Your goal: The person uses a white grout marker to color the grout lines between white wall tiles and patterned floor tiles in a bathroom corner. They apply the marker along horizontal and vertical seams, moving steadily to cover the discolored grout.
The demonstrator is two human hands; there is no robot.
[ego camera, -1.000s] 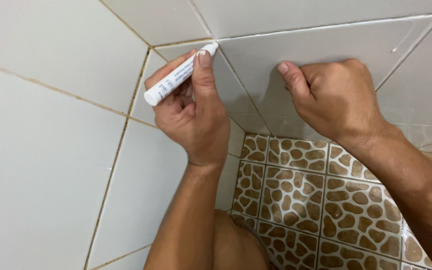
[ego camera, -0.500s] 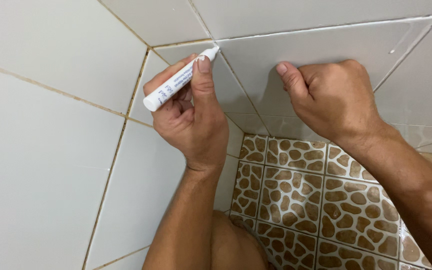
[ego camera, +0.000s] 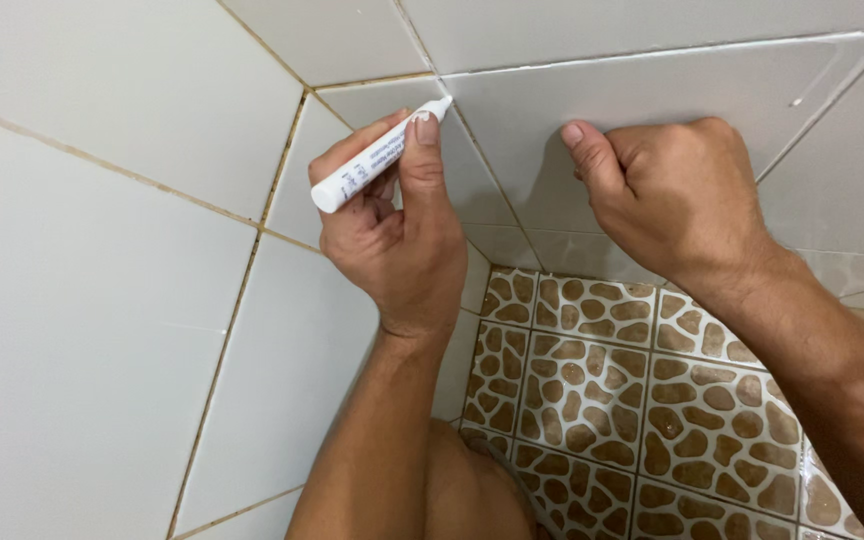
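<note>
My left hand (ego camera: 397, 235) grips a white grout marker (ego camera: 372, 160) with thumb and fingers. Its tip touches the grout line running down the wall corner, just below where the horizontal joints meet. My right hand (ego camera: 667, 195) is a closed fist pressed against a white wall tile (ego camera: 652, 85), thumb pointing up, holding nothing. The joints right of the corner look freshly white. The joints (ego camera: 277, 165) on the left wall are brownish.
White glossy tiles cover both walls meeting at the corner. Below lies a floor of brown pebble-pattern tiles (ego camera: 592, 390). My knee (ego camera: 472, 490) shows at the bottom centre.
The marker tip has slid a little down and right along the corner grout line. My left hand shifted right with it. The right fist stays pressed on the tile.
</note>
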